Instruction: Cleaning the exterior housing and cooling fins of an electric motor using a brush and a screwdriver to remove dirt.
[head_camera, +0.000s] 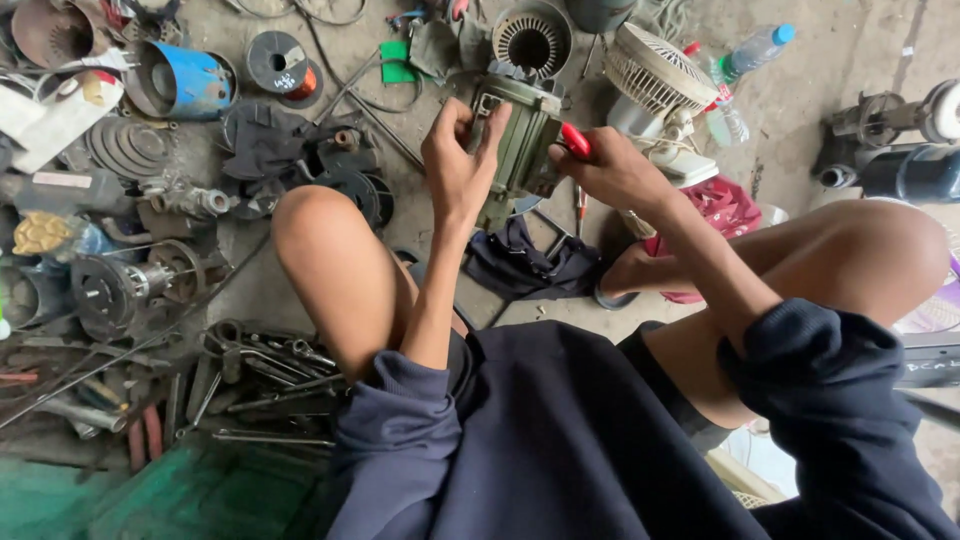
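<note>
Two hands: both mine, on one green motor (522, 140).
Left hand (458, 165): fingers wrapped around motor's side.
Right hand (612, 170): fingers pinching a red-handled tool (575, 140) against motor.

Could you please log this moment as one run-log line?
left hand: grips green motor housing | right hand: holds red-handled tool against housing | wrenches on floor, untouched

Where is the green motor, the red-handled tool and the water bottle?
green motor (525, 150), head view, on its ribbed side.
red-handled tool (574, 140), head view, on its red handle.
water bottle (755, 50), head view, on its clear body.
</note>
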